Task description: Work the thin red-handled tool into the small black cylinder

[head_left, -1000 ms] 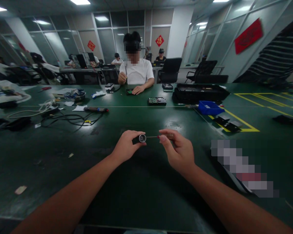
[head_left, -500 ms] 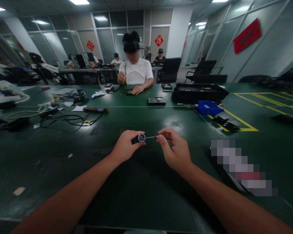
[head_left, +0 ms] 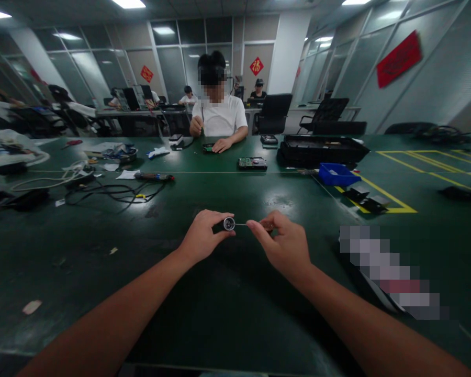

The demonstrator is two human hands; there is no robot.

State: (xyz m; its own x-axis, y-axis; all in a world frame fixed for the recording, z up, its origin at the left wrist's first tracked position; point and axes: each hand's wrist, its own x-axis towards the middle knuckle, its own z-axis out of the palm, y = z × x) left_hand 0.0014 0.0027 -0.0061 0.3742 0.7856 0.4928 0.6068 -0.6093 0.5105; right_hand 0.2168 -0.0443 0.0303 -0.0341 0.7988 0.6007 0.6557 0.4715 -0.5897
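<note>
Between the thumb and fingers of my left hand (head_left: pixel 202 235) is a small dark cylinder (head_left: pixel 229 224) with a silvery round end; its exact kind is not clear. The round open end faces me. My right hand (head_left: pixel 284 241) is closed around the handle of a screwdriver (head_left: pixel 241 224). The thin metal shaft points left and meets the right side of the cylinder. Fingers cover most of the handle. Both hands are above the green table (head_left: pixel 220 324).
Opposite, a person in a white shirt (head_left: pixel 220 115) works on a circuit board. A hard drive (head_left: pixel 252 163), a blue bin (head_left: pixel 338 174) and a black tray (head_left: pixel 324 149) stand further back. Cables (head_left: pixel 113 193) lie left; a blurred package (head_left: pixel 388 272) lies right.
My right thumb has shifted forward along the screwdriver, and its handle appears turned in my fingers. My left hand keeps its hold on the cylinder, almost unmoved.
</note>
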